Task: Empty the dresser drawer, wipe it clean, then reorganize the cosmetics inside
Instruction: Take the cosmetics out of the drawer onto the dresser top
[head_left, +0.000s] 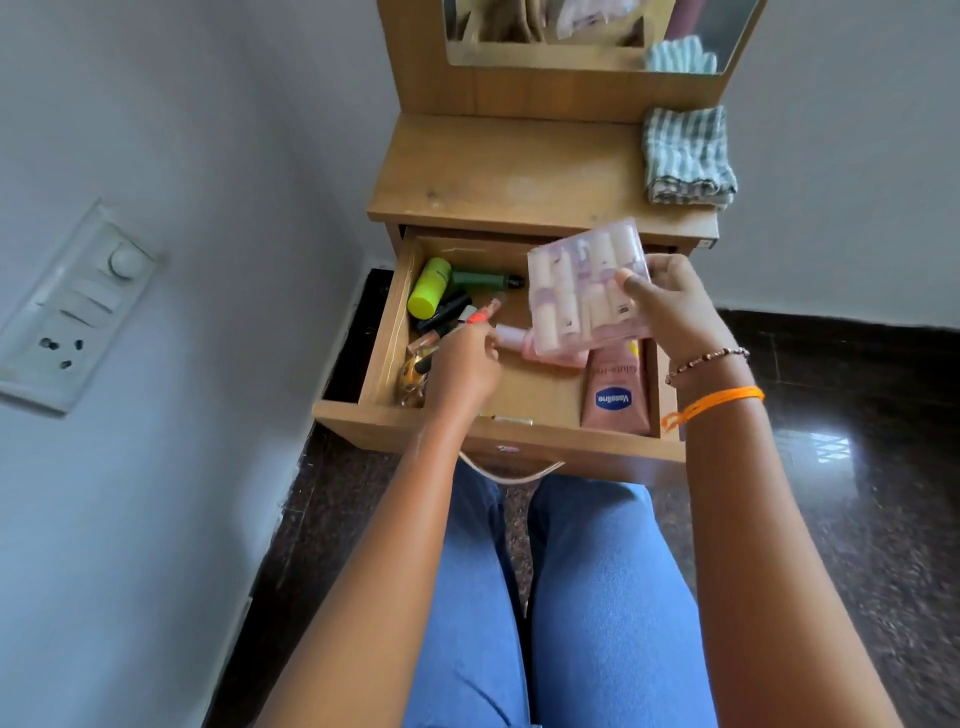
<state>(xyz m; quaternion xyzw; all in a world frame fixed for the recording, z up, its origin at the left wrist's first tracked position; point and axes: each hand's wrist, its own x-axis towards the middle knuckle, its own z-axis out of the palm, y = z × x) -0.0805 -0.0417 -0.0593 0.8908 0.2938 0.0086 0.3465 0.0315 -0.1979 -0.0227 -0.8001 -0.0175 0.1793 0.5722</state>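
The wooden dresser drawer (385, 332) is pulled out toward my knees. My right hand (672, 306) grips a clear pouch of small pale bottles (587, 288) above the drawer's right half. My left hand (462, 364) is inside the drawer at its left and pinches an orange-red stick (480, 314). In the drawer lie a lime-yellow bottle (428, 288), a dark green bottle (485, 280), black tubes (447, 312), a pink pump bottle (524, 345) partly under the pouch, a pink Vaseline tube (615, 395) at the right and small amber items (413, 371) at the front left.
A folded striped cloth (688, 156) lies on the right of the dresser top (509, 171), below a mirror (587, 31). A wall with a switch panel (72, 306) stands at the left. Dark polished floor (857, 467) surrounds the dresser. My knees in blue jeans sit under the drawer front.
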